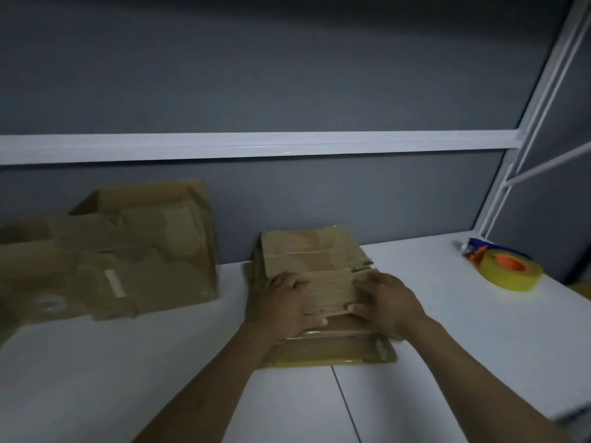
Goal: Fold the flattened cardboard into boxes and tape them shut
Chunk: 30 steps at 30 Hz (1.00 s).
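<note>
Your left grip (pixel 284 302) and right grip (pixel 388 303) lay on the cardboard (pixel 316 251), thumbs pinching the top sheet's near edge. The stack sat mid-surface (pixel 463 330), against the wall: tan, creased, glossy with old tape. It looked light, stiff across its panels and slick where taped, so the flap edges were your best hold.

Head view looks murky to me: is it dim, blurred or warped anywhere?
Head view: dim overall; open box at left blurred; left hand and right hand on the flattened cardboard sharper; white post at right slants, likely wide-angle distortion.
</note>
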Available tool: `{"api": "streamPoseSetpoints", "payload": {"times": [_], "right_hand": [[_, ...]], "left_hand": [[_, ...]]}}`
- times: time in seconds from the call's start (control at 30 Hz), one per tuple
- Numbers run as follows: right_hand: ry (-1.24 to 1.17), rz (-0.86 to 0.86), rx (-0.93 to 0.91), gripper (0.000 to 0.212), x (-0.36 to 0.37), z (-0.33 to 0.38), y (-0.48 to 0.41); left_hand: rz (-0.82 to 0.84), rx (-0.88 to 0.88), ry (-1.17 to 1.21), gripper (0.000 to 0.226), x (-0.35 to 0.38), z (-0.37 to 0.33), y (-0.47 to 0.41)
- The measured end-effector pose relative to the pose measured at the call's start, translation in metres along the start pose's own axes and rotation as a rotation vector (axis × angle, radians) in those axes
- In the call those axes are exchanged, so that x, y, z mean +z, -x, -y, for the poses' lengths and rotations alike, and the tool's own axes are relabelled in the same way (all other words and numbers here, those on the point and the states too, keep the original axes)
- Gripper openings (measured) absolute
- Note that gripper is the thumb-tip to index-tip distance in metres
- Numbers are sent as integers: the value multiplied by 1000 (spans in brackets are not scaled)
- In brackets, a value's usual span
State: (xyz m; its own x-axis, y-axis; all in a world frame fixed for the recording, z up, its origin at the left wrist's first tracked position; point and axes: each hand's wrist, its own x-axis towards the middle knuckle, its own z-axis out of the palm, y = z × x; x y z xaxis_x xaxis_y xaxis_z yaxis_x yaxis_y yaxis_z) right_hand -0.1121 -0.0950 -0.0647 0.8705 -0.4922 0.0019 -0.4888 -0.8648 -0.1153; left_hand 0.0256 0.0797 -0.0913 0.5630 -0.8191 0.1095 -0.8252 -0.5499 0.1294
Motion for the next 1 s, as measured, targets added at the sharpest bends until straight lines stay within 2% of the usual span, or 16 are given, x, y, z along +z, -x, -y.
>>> {"api": "streamPoseSetpoints", "payload": {"times": [0.07,0.13,0.27,0.3,0.37,0.4,0.43,0.5,0.53,0.6,0.67,0.73,0.83,0.93,1.0], "right_hand": [[-90,47,15,68,10,-10,-2],[-271,25,16,65,20,-17,-3],[-634,-253,81,44,21,-20,-6],[-746,-325,132,46,19,-21,-10],[-1008,-388,280,66,8,-19,-17],[-1178,-356,379,76,2,-19,-22],[-1375,-293,453,78,-4,-18,-26],[-1694,-111,450,48,-19,-17,-31],[-1736,-65,397,31,-25,-17,-32],[-1699,-97,316,16,-33,-22,-32],[-1686,-177,265,11,-43,-36,-32],[-1679,-230,220,16,-56,-57,-31],[-1672,-279,124,14,-79,-104,-26],[-1649,-297,30,12,-104,-164,-19],[-1599,-315,-26,15,-119,-206,-15]], "left_hand": [[4,27,-76,92,11,2,-7],[-13,75,-107,82,16,-1,-9],[-145,162,-103,57,8,-12,-13],[-192,160,-78,55,4,-14,-15],[-279,192,-60,52,6,-12,-17],[-304,189,-77,50,5,-13,-16],[-298,173,-75,49,1,-16,-14],[-307,167,-48,48,-4,-25,-13],[-319,163,-41,49,-8,-32,-11],[-328,102,5,47,-20,-48,-9],[-267,64,76,56,-23,-62,-13],[-201,42,143,72,-22,-80,-21],[-318,6,180,104,-29,-118,-45],[-455,-51,184,100,-49,-165,-77],[-637,-59,145,93,-65,-198,-96]]}}
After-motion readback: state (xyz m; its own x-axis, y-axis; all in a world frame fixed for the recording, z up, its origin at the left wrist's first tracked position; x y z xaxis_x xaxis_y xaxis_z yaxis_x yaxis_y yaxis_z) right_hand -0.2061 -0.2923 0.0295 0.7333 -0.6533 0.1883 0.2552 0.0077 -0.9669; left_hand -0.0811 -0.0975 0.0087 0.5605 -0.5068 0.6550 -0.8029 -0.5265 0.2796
